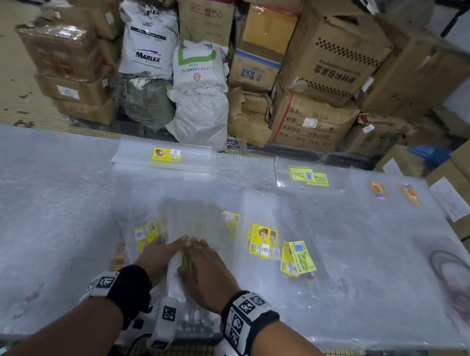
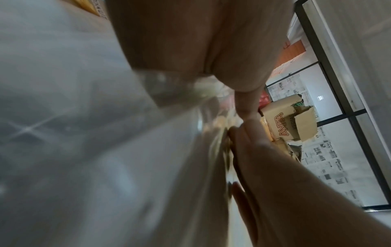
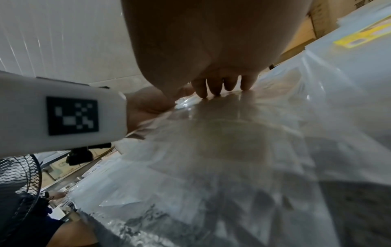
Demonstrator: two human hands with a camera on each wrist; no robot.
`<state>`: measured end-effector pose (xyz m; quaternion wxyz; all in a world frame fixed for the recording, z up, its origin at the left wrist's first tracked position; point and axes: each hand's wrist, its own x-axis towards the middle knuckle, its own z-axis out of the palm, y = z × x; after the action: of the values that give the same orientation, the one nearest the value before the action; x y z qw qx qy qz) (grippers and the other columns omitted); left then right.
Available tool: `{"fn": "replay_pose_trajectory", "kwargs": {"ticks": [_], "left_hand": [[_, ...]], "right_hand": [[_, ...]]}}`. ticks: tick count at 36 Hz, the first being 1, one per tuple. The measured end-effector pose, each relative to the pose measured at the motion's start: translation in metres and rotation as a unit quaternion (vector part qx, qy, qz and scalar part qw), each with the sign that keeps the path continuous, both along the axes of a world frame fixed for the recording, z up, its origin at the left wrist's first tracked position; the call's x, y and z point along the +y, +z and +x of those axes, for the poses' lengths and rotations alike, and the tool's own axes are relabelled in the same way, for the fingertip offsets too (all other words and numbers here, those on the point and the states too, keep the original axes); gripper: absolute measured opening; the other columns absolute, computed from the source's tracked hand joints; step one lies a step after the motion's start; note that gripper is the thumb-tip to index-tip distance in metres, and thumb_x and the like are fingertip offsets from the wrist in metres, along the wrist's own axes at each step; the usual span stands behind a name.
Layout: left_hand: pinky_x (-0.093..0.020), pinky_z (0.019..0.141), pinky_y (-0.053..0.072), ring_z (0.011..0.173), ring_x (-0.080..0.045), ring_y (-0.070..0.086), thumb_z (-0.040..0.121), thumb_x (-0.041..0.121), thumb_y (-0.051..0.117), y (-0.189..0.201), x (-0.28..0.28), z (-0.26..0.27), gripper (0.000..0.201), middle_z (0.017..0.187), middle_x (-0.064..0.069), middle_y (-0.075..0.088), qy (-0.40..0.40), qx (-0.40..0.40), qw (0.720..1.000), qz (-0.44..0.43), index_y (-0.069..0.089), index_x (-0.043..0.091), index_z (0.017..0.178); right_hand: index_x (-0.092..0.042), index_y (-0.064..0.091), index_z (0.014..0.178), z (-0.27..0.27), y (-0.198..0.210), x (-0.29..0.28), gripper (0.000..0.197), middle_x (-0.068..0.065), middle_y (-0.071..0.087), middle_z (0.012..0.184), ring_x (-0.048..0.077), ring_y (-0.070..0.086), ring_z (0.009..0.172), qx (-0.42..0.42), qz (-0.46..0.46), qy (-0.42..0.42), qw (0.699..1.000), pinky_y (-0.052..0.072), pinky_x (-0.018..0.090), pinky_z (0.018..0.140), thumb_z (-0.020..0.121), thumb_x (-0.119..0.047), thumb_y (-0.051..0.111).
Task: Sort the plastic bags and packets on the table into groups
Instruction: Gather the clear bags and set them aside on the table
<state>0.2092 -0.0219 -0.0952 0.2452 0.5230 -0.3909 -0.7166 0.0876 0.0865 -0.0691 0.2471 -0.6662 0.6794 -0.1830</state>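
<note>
**Three groups laid out, a loose spread left to sort**

We are partway through, as far as we can judge. Along the far edge of the table three groups are already lying apart from each other: at 11 o'clock a neat stack with a yellow label, at 1 o'clock a stack with green-yellow labels, and at 2 o'clock two clear bags with orange labels. Still waiting in the near middle is a loose overlapping spread: yellow-label packets and a green-label packet at 3 o'clock from our hands, more yellow labels peeking out at 9 o'clock, and an orange label half hidden under the plastic near our left wrist. So we are judging that the larger share of the sorting is still ahead.

We are working on the clear bag pile directly in front of us. Both hands are lying palm down on its near end, side by side and touching at the fingertips. The left hand is flat, fingers straight and pressed together. The right hand is likewise flat; the right wrist view is showing its fingers extended with narrow gaps, tips resting on the plastic. Neither hand is pinching anything that we can see; we are reading this as squaring up or sliding the pile.
</note>
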Motion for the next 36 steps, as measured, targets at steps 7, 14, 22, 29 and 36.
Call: {"fn": "replay_pose_trajectory", "kwargs": {"ticks": [7, 14, 22, 29, 36], "left_hand": [[-0.058, 0.088, 0.054, 0.099, -0.038, 0.070, 0.074, 0.025, 0.084, -0.003, -0.003, -0.001, 0.068, 0.124, -0.023, 0.064, 0.002, -0.007, 1.000, -0.019, 0.054, 0.001, 0.130], [-0.055, 0.100, 0.048, 0.116, -0.035, 0.062, 0.057, 0.047, 0.092, -0.016, -0.018, 0.001, 0.122, 0.146, -0.014, 0.049, 0.003, 0.022, 1.000, -0.003, 0.023, 0.014, 0.153], [-0.062, 0.109, 0.024, 0.136, -0.050, 0.026, 0.072, 0.043, 0.083, -0.008, -0.012, -0.006, 0.097, 0.142, -0.018, 0.053, -0.021, -0.020, 0.999, -0.031, 0.033, 0.009, 0.147], [-0.064, 0.104, 0.027, 0.130, -0.053, 0.030, 0.088, 0.031, 0.073, -0.003, -0.009, -0.008, 0.070, 0.135, -0.021, 0.058, -0.035, -0.037, 0.998, -0.044, 0.040, 0.004, 0.143], [-0.066, 0.102, 0.028, 0.128, -0.056, 0.033, 0.088, 0.032, 0.073, 0.004, -0.006, -0.010, 0.064, 0.127, -0.020, 0.064, -0.037, -0.063, 0.995, -0.069, 0.045, 0.004, 0.139]], "right_hand": [[-0.006, 0.053, 0.134, -0.019, -0.002, -0.006, 0.045, 0.011, 0.045, 0.147, 0.022, 0.034, 0.141, -0.054, -0.015, -0.099, 0.993, 0.017, 0.020, 0.115, 0.097, -0.031, 0.041], [-0.003, 0.062, 0.120, -0.088, 0.005, 0.007, 0.039, 0.015, 0.060, 0.123, 0.032, 0.050, 0.120, 0.022, -0.004, -0.275, 0.961, 0.037, 0.034, 0.104, 0.087, -0.021, 0.051], [-0.007, 0.048, 0.129, -0.157, -0.017, 0.047, 0.049, 0.017, 0.049, 0.132, 0.034, 0.042, 0.126, 0.145, 0.125, -0.439, 0.878, 0.033, 0.038, 0.107, 0.089, -0.035, 0.053], [-0.012, 0.048, 0.134, -0.156, -0.025, 0.063, 0.047, 0.014, 0.044, 0.138, 0.032, 0.042, 0.129, 0.168, 0.166, -0.446, 0.863, 0.037, 0.038, 0.104, 0.097, -0.041, 0.044], [-0.012, 0.059, 0.127, -0.147, -0.010, 0.059, 0.039, 0.012, 0.054, 0.129, 0.033, 0.048, 0.120, 0.135, 0.104, -0.450, 0.877, 0.040, 0.038, 0.095, 0.101, -0.032, 0.037]]}}
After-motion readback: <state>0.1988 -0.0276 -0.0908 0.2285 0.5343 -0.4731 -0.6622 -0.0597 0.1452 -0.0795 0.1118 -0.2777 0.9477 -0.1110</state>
